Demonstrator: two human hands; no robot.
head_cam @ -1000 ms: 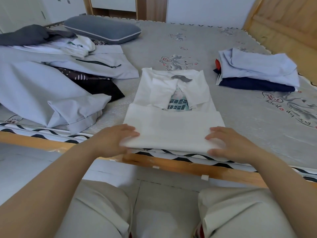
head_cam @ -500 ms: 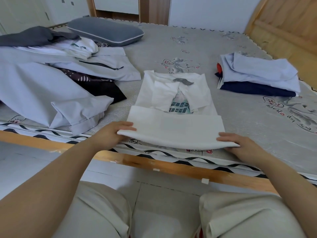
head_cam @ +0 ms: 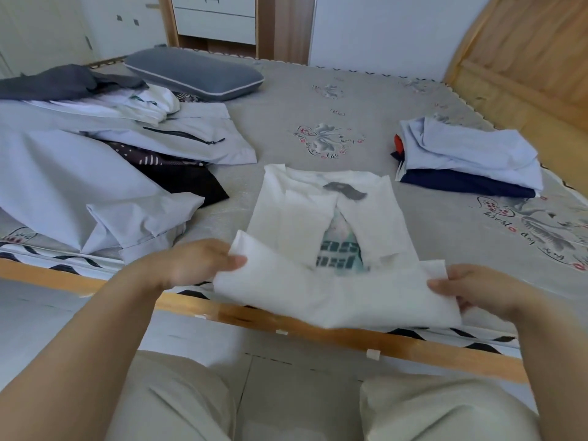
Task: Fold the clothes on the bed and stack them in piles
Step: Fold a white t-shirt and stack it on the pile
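Shirt: white t-shirt [head_cam: 321,224] lay lower centre of the frame on the bed [head_cam: 318,122], sleeves folded in, hem end lifted.
Left hand [head_cam: 191,265]: you pinched the hem's left corner, fingers curled on cloth.
Right hand [head_cam: 471,291]: you gripped the right corner likewise.
Piles: folded stack [head_cam: 471,157] at right; unfolded clothes [head_cam: 79,173] at left.
Risk: uneven lift could skew the fold; sleeves might slip out.

Head view, down over bed [head_cam: 381,100]
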